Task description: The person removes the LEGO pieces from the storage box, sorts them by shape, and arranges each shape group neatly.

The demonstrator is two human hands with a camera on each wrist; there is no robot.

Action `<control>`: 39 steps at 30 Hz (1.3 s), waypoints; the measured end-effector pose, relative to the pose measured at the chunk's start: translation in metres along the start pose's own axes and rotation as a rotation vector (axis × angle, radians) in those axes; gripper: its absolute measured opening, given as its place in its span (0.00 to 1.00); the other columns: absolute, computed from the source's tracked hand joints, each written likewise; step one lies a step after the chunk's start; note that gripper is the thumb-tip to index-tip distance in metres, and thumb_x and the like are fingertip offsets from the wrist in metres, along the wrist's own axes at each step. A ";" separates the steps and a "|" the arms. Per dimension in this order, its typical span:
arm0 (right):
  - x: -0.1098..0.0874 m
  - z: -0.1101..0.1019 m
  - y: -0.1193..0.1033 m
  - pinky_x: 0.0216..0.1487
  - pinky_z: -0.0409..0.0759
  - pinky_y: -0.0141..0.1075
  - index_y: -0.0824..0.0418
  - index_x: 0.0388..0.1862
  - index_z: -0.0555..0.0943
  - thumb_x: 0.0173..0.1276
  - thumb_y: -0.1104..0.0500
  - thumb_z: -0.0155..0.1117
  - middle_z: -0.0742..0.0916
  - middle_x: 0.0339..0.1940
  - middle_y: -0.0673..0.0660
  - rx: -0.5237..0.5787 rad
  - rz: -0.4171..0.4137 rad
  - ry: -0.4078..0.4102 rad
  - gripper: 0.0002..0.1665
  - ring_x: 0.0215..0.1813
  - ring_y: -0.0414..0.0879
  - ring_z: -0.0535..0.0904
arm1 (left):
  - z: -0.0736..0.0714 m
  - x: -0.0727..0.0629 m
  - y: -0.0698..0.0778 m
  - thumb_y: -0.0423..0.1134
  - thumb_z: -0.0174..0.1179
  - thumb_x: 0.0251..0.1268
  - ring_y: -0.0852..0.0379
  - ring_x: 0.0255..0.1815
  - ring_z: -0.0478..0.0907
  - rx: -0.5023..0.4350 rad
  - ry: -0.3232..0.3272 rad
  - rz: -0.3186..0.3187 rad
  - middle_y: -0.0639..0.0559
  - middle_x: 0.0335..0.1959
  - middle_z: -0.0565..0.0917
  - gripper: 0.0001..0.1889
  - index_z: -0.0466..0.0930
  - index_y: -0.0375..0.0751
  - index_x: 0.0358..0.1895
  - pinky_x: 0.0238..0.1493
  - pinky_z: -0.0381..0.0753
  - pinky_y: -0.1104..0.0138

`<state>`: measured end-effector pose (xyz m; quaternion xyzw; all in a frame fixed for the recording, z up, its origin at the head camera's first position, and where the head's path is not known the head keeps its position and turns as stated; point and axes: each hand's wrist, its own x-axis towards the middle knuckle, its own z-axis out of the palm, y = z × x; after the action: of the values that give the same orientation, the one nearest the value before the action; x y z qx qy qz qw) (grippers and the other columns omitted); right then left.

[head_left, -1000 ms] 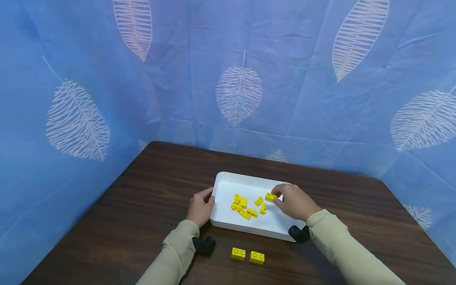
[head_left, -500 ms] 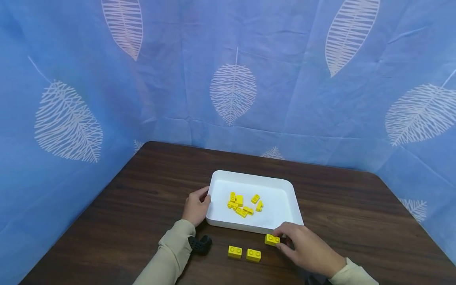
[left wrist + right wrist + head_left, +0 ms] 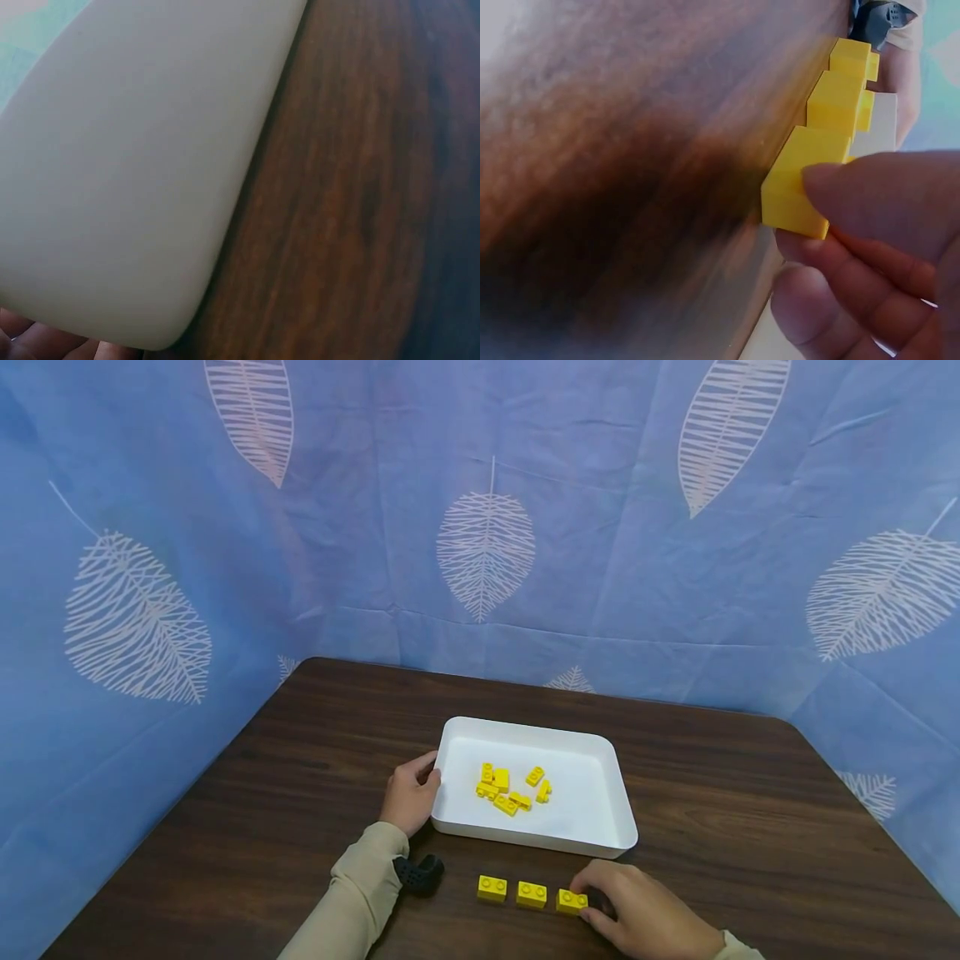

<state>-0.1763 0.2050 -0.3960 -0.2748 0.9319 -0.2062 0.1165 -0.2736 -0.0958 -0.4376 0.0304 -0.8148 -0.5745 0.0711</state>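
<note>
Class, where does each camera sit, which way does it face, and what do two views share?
Head: worn there, facing forward and down at tray and table; left hand and right hand show.
Left wrist: worn there, facing the tray's outer wall; fingers bottom left.
Right wrist: worn there, facing the end brick in the right hand; left hand beyond.
Shared by head and right wrist: the row of three bricks.

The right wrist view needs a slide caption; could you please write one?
Right hand pinching the nearest yellow brick, two more bricks lined up beyond it on the brown table.
</note>
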 end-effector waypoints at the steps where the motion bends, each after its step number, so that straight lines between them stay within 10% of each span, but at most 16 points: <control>1: 0.000 0.000 0.000 0.34 0.77 0.31 0.50 0.44 0.80 0.61 0.55 0.67 0.81 0.41 0.40 0.000 -0.001 0.003 0.12 0.38 0.30 0.73 | 0.000 0.000 0.000 0.36 0.52 0.69 0.47 0.59 0.75 0.000 -0.001 0.001 0.42 0.60 0.76 0.20 0.72 0.38 0.63 0.57 0.75 0.53; 18: 0.046 -0.058 -0.008 0.27 0.73 0.28 0.62 0.43 0.82 0.60 0.59 0.67 0.84 0.37 0.51 -0.084 -0.081 0.158 0.12 0.28 0.32 0.70 | -0.002 0.001 -0.004 0.35 0.52 0.68 0.47 0.58 0.76 0.008 0.011 0.011 0.41 0.59 0.78 0.20 0.73 0.37 0.62 0.56 0.77 0.53; 39: 0.167 -0.064 -0.024 0.41 0.77 0.37 0.64 0.42 0.82 0.60 0.62 0.66 0.82 0.34 0.53 -0.231 -0.011 -0.103 0.12 0.34 0.43 0.74 | -0.001 0.005 -0.003 0.33 0.51 0.68 0.47 0.55 0.78 -0.028 0.000 0.050 0.40 0.56 0.79 0.19 0.74 0.34 0.61 0.53 0.79 0.55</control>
<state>-0.3237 0.1137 -0.3463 -0.3015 0.9408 -0.0837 0.1305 -0.2783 -0.0980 -0.4400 0.0087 -0.8071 -0.5841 0.0858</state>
